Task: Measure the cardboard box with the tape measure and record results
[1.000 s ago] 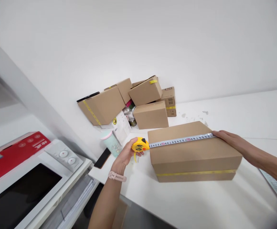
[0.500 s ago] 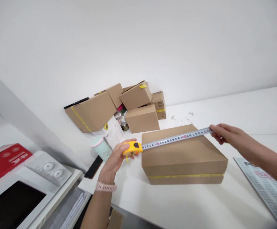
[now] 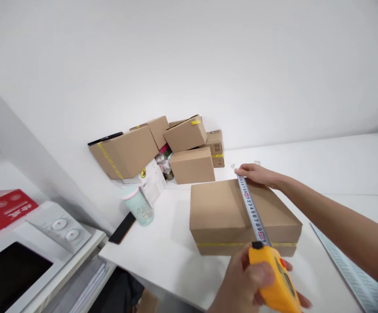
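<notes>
A flat brown cardboard box (image 3: 221, 211) with a yellow tape band lies on the white table (image 3: 339, 165). My left hand (image 3: 249, 284) is closed round a yellow tape measure case (image 3: 275, 282) at the box's near edge. The white tape blade (image 3: 252, 208) runs from the case across the box top to its far edge. There my right hand (image 3: 257, 174) presses the blade's end down with its fingers pinched on it.
A pile of several cardboard boxes (image 3: 163, 145) leans against the wall at the back. A pale green cup (image 3: 137, 205) and a black phone (image 3: 122, 228) lie left of the box. A white appliance with a red panel (image 3: 29, 243) stands at the left. A printed sheet (image 3: 348, 265) lies at the right.
The tape ran along the box's length, left to right. Now it runs front to back: my left hand brought the case to the near edge and my right hand moved to the far edge.
</notes>
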A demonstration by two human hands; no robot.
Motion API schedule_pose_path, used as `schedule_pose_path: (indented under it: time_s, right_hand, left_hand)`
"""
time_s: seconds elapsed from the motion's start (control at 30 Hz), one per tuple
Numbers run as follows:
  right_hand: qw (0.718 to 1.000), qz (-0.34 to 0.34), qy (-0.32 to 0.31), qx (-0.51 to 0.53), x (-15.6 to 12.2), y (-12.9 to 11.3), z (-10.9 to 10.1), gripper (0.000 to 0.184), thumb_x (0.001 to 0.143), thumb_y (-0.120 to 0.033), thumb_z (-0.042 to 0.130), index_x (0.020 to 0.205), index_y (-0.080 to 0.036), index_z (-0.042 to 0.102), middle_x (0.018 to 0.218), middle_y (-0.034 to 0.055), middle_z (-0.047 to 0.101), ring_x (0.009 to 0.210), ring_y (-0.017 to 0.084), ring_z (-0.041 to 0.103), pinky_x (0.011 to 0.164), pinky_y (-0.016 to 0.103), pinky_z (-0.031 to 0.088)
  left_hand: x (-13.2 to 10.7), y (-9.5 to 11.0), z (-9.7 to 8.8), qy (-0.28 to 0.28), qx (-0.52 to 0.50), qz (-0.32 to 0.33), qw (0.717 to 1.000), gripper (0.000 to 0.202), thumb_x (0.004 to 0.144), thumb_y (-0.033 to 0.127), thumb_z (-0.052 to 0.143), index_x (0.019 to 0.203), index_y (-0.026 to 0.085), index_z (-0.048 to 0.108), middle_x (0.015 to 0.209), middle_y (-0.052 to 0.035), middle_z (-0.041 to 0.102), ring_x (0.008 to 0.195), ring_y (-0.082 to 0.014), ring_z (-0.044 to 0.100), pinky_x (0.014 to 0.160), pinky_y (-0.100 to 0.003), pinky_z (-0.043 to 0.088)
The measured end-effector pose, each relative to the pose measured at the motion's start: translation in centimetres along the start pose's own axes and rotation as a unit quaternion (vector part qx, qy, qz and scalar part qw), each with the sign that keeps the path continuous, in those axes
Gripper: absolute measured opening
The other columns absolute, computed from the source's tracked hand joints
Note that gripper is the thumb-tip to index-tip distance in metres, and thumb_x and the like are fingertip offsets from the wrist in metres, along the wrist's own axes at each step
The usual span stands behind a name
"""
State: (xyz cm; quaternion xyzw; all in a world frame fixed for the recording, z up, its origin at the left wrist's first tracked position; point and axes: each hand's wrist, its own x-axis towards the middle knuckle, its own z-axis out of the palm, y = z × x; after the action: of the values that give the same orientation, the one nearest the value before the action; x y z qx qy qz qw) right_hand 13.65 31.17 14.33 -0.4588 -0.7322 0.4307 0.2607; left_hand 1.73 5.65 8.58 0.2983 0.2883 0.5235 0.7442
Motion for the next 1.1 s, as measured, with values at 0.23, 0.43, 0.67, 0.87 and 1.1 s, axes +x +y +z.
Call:
schedule_pose_path:
  time_s: [0.23,0.43,0.67,0.87,1.1]
  right_hand:
    - [0.998,-0.019,0.026,-0.05,1.3,1.6,0.9,0.036,0.081,-0.055,0.067,0.071,-0.022,0.059,0.074,0.0053,0.065,0.073,0.024,0.06,0.068,0.036,0.046]
    - [0.996,-0.084,-0.001,-0.037,1.6,2.7,1.2,0.032,0.081,-0.053,0.065,0.074,-0.022,0.065,0.076,0.0019,0.066,0.075,0.022,0.06,0.071,0.034,0.045]
    - [0.993,-0.112,-0.004,-0.04,1.8,2.9,1.1,0.031,0.08,-0.051,0.066,0.07,-0.022,0.063,0.069,-0.0005,0.059,0.069,0.019,0.053,0.068,0.033,0.04]
    - [0.993,-0.113,-0.001,-0.032,1.9,2.8,1.1,0.035,0.078,-0.054,0.067,0.065,-0.022,0.059,0.067,0.0,0.057,0.069,0.019,0.051,0.068,0.033,0.04]
    - [0.994,-0.109,0.004,-0.006,1.6,2.4,1.3,0.04,0.079,-0.057,0.069,0.062,-0.021,0.059,0.067,0.0016,0.06,0.07,0.019,0.053,0.07,0.034,0.042]
  left_hand:
    - [0.8,0.8,-0.5,-0.008,0.002,0.007,1.0,0.063,0.054,0.06,0.088,0.092,0.014,0.068,0.102,-0.0105,0.062,0.067,-0.0234,0.071,0.059,-0.038,0.06]
    - [1.0,-2.3,-0.2,-0.017,-0.01,-0.013,1.0,0.061,0.062,0.059,0.085,0.101,0.018,0.062,0.117,-0.0124,0.062,0.063,-0.023,0.072,0.074,-0.051,0.059]
    - [1.3,-4.1,0.1,0.016,-0.021,-0.026,0.999,0.065,0.056,0.059,0.088,0.101,0.019,0.063,0.119,-0.0133,0.06,0.064,-0.023,0.07,0.067,-0.049,0.059]
    - [1.5,-4.4,-0.6,-0.001,-0.031,-0.008,0.999,0.063,0.055,0.056,0.09,0.101,0.022,0.065,0.116,-0.0099,0.057,0.071,-0.0243,0.071,0.066,-0.047,0.061]
    - [0.9,-2.7,1.2,0.039,0.015,-0.005,0.999,0.058,0.06,0.061,0.086,0.101,0.024,0.068,0.118,-0.0108,0.059,0.078,-0.0272,0.07,0.071,-0.049,0.06]
